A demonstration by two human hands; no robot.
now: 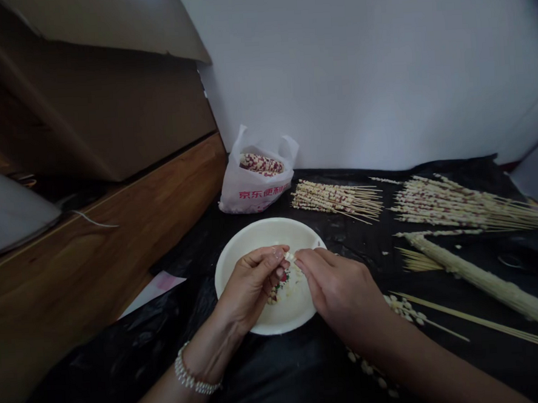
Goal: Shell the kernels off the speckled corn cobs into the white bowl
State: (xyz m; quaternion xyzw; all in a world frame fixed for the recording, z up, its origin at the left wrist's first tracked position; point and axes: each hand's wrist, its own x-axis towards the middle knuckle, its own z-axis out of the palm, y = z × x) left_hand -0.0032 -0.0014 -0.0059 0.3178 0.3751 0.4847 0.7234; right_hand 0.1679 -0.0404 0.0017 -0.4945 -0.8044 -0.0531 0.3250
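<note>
The pale piece [290,257] between the hands, left [247,285] and right [342,285], is too small and blurred to identify. They partly hide the bowl [271,230] and its red-and-green print [283,278]. The right forearm [409,345] covers part of the white pieces [404,307]; both forearms run off the bottom edge. The plastic bag [250,184] hides the speckled cob's [261,163] lower side. The left edge crops a whitish container [9,208]; the top edge, a cardboard box [108,102].

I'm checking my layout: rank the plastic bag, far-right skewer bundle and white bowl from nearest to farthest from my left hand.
1. White bowl: beneath the left hand.
2. Plastic bag: just beyond the bowl.
3. Far-right skewer bundle: well over to the right.
</note>
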